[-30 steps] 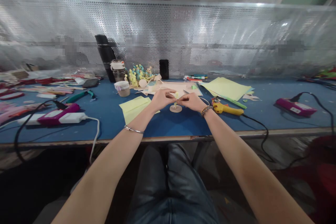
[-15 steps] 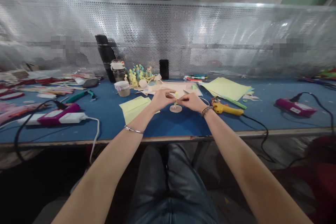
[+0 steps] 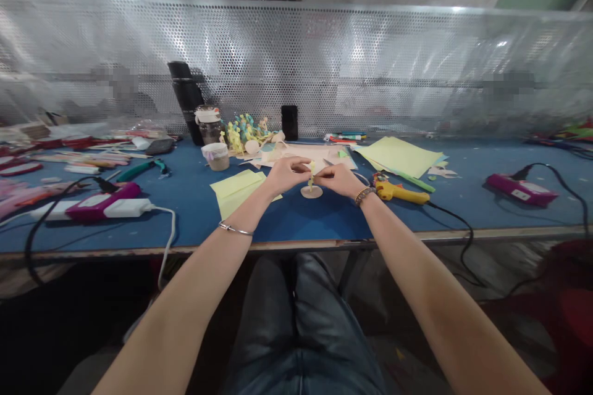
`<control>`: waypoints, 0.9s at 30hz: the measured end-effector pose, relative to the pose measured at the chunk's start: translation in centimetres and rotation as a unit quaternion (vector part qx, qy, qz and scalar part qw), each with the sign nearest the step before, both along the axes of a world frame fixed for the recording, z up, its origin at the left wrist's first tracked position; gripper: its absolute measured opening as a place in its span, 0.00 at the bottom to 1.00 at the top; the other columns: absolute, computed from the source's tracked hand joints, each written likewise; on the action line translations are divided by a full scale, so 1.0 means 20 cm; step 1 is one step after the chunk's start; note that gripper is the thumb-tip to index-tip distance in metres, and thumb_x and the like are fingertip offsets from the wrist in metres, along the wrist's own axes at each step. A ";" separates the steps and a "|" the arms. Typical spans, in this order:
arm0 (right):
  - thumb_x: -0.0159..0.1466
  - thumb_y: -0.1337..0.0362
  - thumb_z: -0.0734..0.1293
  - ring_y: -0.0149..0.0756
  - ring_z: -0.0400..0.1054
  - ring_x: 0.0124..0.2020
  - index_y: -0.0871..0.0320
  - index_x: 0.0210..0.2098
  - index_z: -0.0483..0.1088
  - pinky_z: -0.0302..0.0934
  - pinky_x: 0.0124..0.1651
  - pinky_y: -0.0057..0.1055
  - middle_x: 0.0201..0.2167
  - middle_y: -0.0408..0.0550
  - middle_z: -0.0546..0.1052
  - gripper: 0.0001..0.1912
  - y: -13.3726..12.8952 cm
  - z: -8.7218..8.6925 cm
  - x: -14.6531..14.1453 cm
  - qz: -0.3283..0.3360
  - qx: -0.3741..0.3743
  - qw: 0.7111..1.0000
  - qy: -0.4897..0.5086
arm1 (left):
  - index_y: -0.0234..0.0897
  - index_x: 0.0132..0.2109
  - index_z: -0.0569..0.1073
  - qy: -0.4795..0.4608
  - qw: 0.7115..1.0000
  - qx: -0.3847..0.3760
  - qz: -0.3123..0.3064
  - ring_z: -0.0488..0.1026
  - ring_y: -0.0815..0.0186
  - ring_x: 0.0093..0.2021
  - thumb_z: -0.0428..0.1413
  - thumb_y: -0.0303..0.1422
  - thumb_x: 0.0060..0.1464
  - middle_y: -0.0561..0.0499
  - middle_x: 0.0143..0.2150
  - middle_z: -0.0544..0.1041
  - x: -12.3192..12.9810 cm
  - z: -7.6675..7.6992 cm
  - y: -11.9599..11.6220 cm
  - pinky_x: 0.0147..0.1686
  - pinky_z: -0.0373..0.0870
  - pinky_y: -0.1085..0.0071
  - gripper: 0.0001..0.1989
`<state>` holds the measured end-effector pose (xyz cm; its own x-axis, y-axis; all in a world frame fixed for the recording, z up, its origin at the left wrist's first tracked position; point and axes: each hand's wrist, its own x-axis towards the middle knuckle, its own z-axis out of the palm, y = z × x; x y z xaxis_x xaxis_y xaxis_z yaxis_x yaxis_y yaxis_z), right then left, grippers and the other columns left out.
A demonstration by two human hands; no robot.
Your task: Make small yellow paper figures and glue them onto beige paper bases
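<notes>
My left hand (image 3: 287,175) and my right hand (image 3: 336,179) meet low over the blue worktable (image 3: 185,222), their fingertips pinching a small yellow-green paper piece (image 3: 311,168). The piece tops a thin stem (image 3: 310,182) rising from a round tan disc (image 3: 311,192), which lies just below my fingers. A pale yellow paper sheet (image 3: 238,191) lies left of my left hand. A yellow hot glue gun (image 3: 401,194) rests to the right of my right hand, not touched.
Behind my hands lie cream paper sheets (image 3: 306,156), a bunch of paper flowers (image 3: 243,134), a jar (image 3: 210,125), a black flask (image 3: 186,99) and a yellow paper stack (image 3: 398,156). Magenta power units (image 3: 521,189) and cables sit at both sides, before a perforated metal screen (image 3: 296,62).
The tan disc has shifted slightly right, and the small paper piece stands a little more visibly between my fingertips. My arms have barely moved.
</notes>
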<state>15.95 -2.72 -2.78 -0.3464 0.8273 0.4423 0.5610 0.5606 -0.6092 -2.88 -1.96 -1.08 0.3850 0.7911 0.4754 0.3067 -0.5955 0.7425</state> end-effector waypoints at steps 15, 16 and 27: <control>0.53 0.64 0.66 0.36 0.72 0.33 0.59 0.30 0.77 0.64 0.37 0.28 0.30 0.46 0.79 0.08 -0.02 0.02 -0.01 -0.023 0.007 0.999 0.046 | 0.29 0.39 0.75 -0.030 1.000 -0.007 0.005 0.75 0.66 0.35 0.52 0.23 0.45 0.44 0.34 0.78 0.00 0.03 0.00 0.41 0.70 0.68 0.13; 0.54 0.65 0.65 0.35 0.72 0.33 0.60 0.29 0.77 0.64 0.38 0.28 0.30 0.47 0.79 0.08 -0.03 0.03 -0.01 -0.026 0.015 0.998 0.051 | 0.29 0.39 0.75 -0.036 0.999 -0.023 -0.002 0.75 0.65 0.36 0.53 0.23 0.44 0.44 0.34 0.78 0.00 0.03 0.01 0.41 0.70 0.68 0.13; 0.54 0.65 0.66 0.34 0.70 0.30 0.61 0.28 0.75 0.63 0.35 0.28 0.29 0.49 0.78 0.07 -0.07 0.08 -0.03 -0.045 0.096 0.991 0.085 | 0.31 0.38 0.76 -0.041 0.989 -0.126 -0.067 0.74 0.63 0.38 0.64 0.33 0.37 0.45 0.36 0.78 -0.03 0.00 0.03 0.42 0.70 0.65 0.17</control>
<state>15.33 -4.02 -1.25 -0.1824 0.7465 0.6399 0.5124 0.6276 -0.5861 -3.43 -1.43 -1.13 0.4622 0.8331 0.3039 0.1710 -0.4200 0.8913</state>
